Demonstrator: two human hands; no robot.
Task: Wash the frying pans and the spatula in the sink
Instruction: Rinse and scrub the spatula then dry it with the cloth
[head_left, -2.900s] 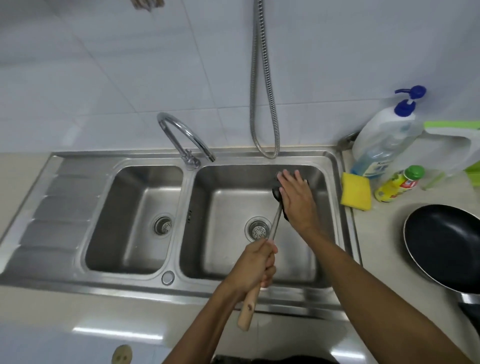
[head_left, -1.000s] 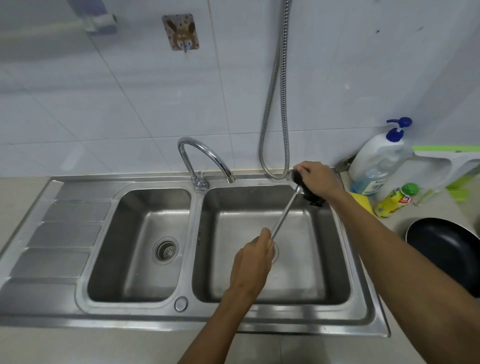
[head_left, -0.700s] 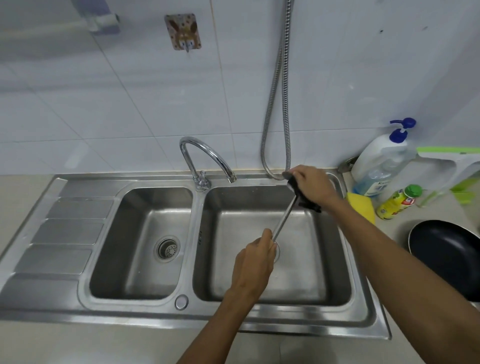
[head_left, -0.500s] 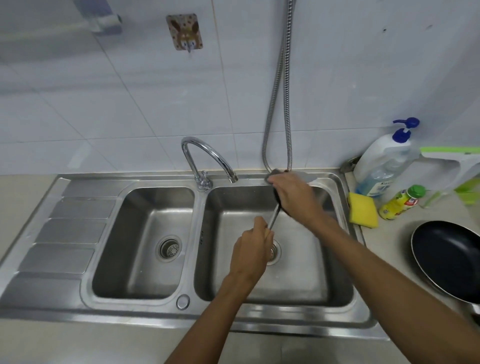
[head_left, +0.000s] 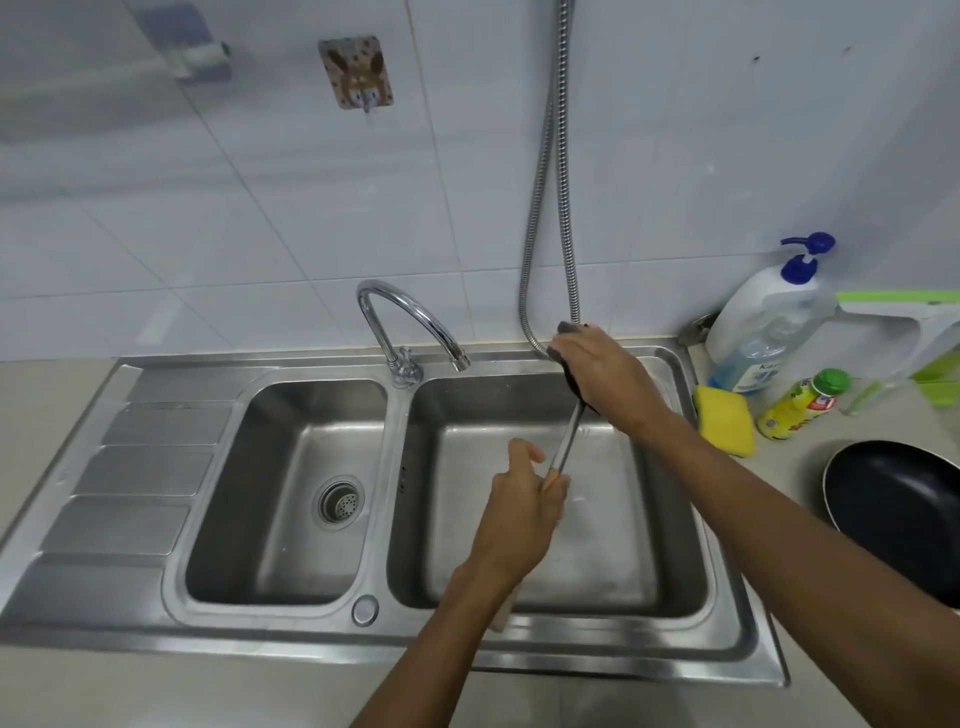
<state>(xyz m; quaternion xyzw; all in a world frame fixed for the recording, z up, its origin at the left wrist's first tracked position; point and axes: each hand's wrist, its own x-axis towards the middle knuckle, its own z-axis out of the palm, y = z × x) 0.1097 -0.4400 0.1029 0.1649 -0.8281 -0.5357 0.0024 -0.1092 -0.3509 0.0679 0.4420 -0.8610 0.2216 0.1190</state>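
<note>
My left hand (head_left: 522, 512) grips the spatula (head_left: 566, 439) by its handle over the right basin of the steel double sink (head_left: 400, 631). The metal shaft slants up to the right to a black head, mostly hidden under my right hand (head_left: 597, 366). That hand holds the head at the basin's back rim, with a grey scrub pad (head_left: 566, 328) showing at its fingertips. A black frying pan (head_left: 898, 506) lies on the counter at the right edge. The curved tap (head_left: 410, 322) shows no running water.
A yellow sponge (head_left: 724, 421), a small green-capped bottle (head_left: 802, 402) and a large pump bottle of dish soap (head_left: 763, 317) stand right of the sink. A metal shower hose (head_left: 550, 208) hangs behind the right basin. The left basin (head_left: 280, 493) holds only its drain.
My right hand has slid along the spatula head toward the back rim, and the spatula has tilted more upright. The view has shifted slightly.
</note>
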